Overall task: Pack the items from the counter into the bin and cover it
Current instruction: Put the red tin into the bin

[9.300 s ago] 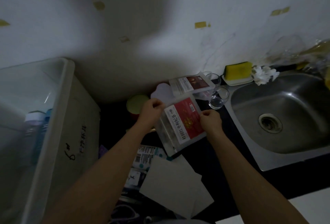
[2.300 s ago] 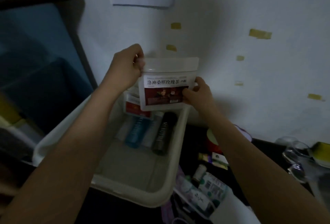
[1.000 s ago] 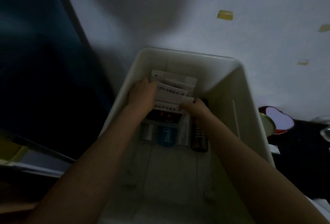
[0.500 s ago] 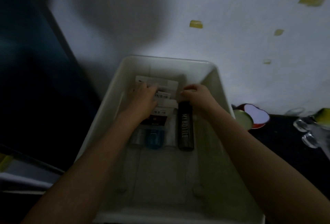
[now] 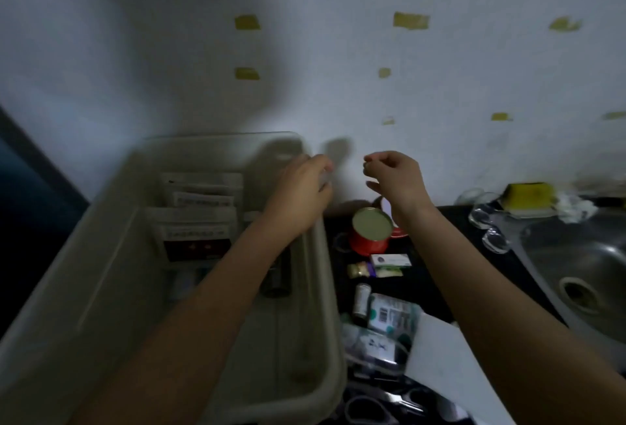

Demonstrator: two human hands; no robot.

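Although much remains on the counter, the bin is listed first: a large, pale, smooth plastic tub with rounded rim and sloping walls, judged stiff and light when empty; it is best taken at the rim on opposite sides. No cover for it can be identified. Standing against its far end are flat pouches, white with a dark red label, judged light, crinkly and bendable. A dark bottle lies beside them, partly hidden by the forearm.

Next, a white flat sheet is noted at the near counter edge; its material cannot be told. Half under it lies a printed soft packet, judged light and slippery, to be pinched at an edge.

A red tin with a pale round lid stands close beside the bin; it is judged rigid, smooth and heavier than the packets, to be gripped round its wall.

A small white box, thin card, rests above little sachets. A small vial lies nearby, possibly fragile.

The left hand is held over the bin's right wall, fingers loosely curled; whether anything is pinched cannot be told through the blur. The right hand hovers above the tin, fingers loosely curled, nothing held.
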